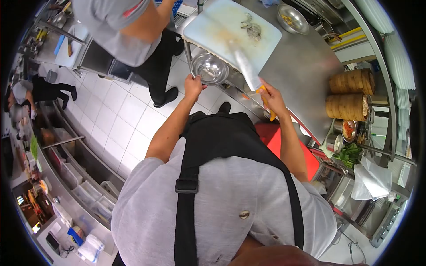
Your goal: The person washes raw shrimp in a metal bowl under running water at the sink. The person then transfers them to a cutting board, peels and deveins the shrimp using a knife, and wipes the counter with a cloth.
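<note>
My left hand (194, 86) grips the rim of a shiny metal bowl (209, 68), which is held at the near edge of a white cutting board (213, 31). In my right hand (273, 98) is the yellow handle of a knife (246, 69), its blade slanting up and left over the board and blurred toward the tip. Small greyish pieces of food (251, 29) lie on the far right part of the board. What is inside the bowl I cannot make out.
A second metal bowl (293, 19) with yellow bits stands beyond the board on the steel counter (301, 57). Bamboo steamers (348, 106) are stacked at the right. A co-worker (120, 31) stands close at the upper left; another person (40, 91) is further left.
</note>
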### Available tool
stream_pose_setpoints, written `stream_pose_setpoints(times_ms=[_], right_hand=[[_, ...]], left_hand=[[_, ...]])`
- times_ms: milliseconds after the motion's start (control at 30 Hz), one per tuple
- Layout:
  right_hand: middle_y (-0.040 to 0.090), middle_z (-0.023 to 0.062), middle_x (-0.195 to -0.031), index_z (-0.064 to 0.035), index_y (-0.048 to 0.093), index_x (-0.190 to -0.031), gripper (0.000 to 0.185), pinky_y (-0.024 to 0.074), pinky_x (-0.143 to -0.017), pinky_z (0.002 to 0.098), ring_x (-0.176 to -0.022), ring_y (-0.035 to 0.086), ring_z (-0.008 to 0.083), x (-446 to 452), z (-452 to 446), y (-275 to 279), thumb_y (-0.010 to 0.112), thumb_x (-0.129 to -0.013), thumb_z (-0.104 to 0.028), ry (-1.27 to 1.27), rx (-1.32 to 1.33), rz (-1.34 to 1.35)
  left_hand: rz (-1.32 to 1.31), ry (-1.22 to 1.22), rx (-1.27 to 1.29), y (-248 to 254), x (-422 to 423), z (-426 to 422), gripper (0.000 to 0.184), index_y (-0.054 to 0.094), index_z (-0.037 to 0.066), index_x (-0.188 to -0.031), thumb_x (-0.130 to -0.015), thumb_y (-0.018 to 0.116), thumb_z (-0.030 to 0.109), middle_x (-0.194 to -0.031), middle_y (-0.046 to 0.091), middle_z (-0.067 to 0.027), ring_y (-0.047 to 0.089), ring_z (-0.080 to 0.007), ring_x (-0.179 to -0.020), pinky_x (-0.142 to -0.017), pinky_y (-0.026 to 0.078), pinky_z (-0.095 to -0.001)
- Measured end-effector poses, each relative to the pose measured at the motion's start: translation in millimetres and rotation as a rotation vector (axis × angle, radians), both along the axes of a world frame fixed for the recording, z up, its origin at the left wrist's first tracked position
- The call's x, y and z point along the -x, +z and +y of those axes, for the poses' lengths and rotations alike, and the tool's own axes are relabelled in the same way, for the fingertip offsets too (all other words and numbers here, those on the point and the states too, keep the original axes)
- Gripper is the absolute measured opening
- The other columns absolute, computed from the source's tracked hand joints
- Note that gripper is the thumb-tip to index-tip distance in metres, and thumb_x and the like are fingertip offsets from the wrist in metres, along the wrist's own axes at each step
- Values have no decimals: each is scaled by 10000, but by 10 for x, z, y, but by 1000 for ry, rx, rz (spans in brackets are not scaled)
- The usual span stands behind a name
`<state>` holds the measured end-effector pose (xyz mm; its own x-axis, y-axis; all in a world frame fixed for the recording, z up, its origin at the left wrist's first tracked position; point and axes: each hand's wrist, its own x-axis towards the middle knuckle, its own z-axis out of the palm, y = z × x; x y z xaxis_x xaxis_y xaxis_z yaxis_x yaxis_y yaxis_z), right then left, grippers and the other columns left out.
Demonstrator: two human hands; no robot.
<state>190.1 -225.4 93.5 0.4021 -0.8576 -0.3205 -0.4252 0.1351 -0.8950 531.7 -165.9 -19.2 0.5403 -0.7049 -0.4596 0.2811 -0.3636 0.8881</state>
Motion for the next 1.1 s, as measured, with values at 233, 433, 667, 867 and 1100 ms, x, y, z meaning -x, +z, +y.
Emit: stream_pose_setpoints(times_ms=[233,433,667,867,1100], right_hand=[[503,-26,-704,-151,524,-1607,547,419,-435,266,-474,439,67,106,16,-281,642,-1078,-228,-212,-41,5],[518,-24,-710,-169,521,-1611,543,426,-439,270,-471,452,65,-130,253,26,632,-1081,-206,-86,-74,6],[483,-32,-694,-186,529,-1607,521,414,-414,288,-467,436,72,155,143,-157,615,-1093,-211,-299,-71,-23],[538,0,-740,-215,504,-1624,540,427,-432,262,-461,444,79,-273,316,171,616,-1097,-262,14,-109,35],[517,-13,-715,-205,503,-1622,524,413,-394,277,-458,468,86,62,42,-247,599,-1109,-249,-248,-48,25]], left_hand=[[9,-28,3,146,4,8,195,607,-92,-1066,-1053,622,102,-905,629,-124,729,-242,-662,-536,655,-342],[30,-19,51,6,-27,-19,246,514,-46,-890,-1048,633,100,-850,589,-109,693,-221,-637,-540,675,-355],[48,-36,38,89,-28,32,285,479,-17,-843,-1053,632,100,-834,582,-114,687,-213,-637,-535,672,-350],[45,-22,52,66,-3,1,276,496,-21,-852,-1060,628,103,-841,583,-102,675,-203,-625,-537,667,-343],[33,-30,47,15,-41,-15,283,497,-27,-849,-1053,639,108,-845,576,-109,672,-202,-621,-533,665,-345]])
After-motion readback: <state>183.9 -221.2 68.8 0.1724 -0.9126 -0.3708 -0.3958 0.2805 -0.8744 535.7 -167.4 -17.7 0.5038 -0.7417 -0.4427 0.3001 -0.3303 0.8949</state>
